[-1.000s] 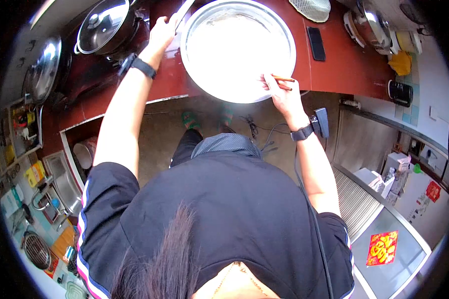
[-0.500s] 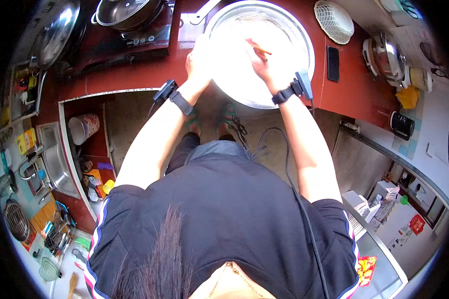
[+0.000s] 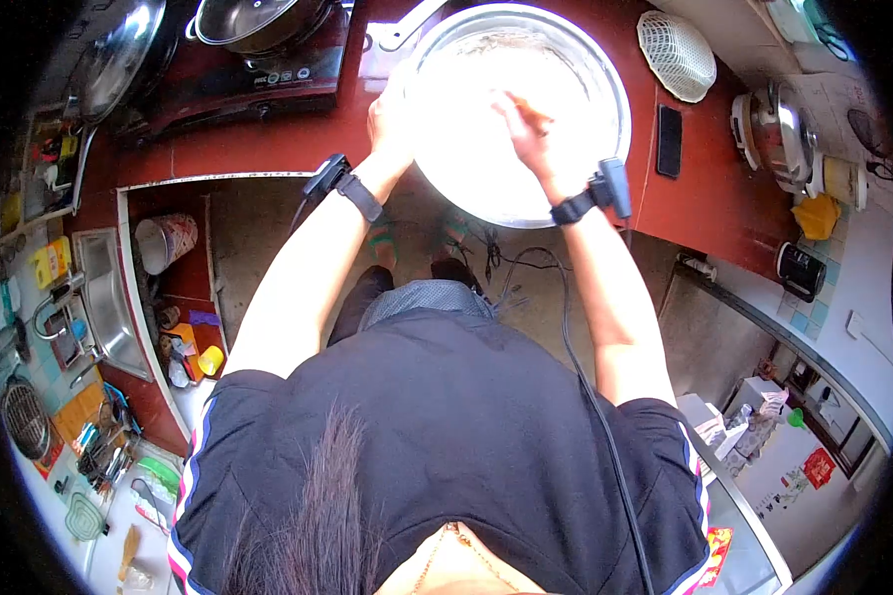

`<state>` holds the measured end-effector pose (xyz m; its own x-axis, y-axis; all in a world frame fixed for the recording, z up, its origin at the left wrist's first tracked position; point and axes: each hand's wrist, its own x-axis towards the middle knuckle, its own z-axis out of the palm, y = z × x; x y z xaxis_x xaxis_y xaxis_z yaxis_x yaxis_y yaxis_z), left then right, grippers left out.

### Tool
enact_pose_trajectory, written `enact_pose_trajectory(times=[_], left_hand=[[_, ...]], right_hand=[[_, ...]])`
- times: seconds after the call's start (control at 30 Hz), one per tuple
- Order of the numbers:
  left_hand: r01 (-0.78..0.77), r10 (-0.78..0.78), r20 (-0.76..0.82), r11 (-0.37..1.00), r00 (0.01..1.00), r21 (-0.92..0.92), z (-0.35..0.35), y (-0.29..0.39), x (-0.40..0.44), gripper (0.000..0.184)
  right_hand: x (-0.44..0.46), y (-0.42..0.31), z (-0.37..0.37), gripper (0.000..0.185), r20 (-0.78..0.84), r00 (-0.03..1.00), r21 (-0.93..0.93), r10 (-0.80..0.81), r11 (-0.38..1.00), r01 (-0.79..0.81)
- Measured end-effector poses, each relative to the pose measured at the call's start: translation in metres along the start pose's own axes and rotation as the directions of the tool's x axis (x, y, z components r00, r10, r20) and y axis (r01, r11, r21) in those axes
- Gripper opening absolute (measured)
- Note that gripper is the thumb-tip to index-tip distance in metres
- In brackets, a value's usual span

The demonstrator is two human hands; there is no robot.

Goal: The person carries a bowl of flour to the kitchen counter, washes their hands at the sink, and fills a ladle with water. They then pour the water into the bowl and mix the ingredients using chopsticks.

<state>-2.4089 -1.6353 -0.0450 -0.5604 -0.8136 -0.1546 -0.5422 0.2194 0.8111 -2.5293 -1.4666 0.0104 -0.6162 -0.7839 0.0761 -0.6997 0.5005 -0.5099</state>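
A large, round metal basin [image 3: 620, 104] stands at the counter's front edge, its inside mostly washed out by glare. Pale streaks of something show near its far wall, too bright to name. At the basin's left rim, my left hand [image 3: 392, 127] is closed on the edge, with its fingertips lost in the light. My right hand [image 3: 532, 139] is over the inside of the basin, its fingers curled around what looks like a thin brown stick [image 3: 534, 115]. The stick's lower part is hidden by glare, and the hand is slightly blurred. Both wrists carry dark straps with small devices.
Right of the basin lie a black phone [image 3: 669, 141] and a white mesh basket [image 3: 677, 57]. A cooker with a pot [image 3: 253, 25] sits at the back left. A white handle [image 3: 407, 28] reaches toward the basin's rim. A cable [image 3: 568, 317] hangs beside my right arm.
My right hand has moved slightly toward me and right inside the basin, and the brown stick shows less clearly. My left hand stays at the rim. The whole view has shifted a little.
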Motion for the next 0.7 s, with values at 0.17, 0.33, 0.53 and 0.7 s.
enact_pose_trajectory(times=[0.17,0.33,0.53,0.7], left_hand=[[-0.017,0.014,-0.050,0.998,0.999,-0.057,0.003,-0.001,-0.001,0.041],[-0.030,0.023,-0.084,0.996,0.996,-0.082,0.004,-0.003,-0.003,0.041],[-0.022,0.017,-0.092,0.998,0.996,-0.056,0.003,0.002,-0.004,0.041],[-0.010,0.006,-0.090,0.999,0.996,-0.043,0.004,0.002,-0.002,0.040]], right_hand=[[0.034,0.017,-0.004,0.020,-0.207,0.972,0.586,0.110,0.809,0.033],[0.025,0.012,0.026,0.019,-0.089,0.995,0.432,0.048,0.902,-0.005],[0.001,-0.019,-0.004,0.021,-0.072,0.972,-0.024,-0.223,0.975,0.222],[0.060,0.059,0.001,0.018,-0.157,0.987,0.465,-0.018,0.881,0.090]])
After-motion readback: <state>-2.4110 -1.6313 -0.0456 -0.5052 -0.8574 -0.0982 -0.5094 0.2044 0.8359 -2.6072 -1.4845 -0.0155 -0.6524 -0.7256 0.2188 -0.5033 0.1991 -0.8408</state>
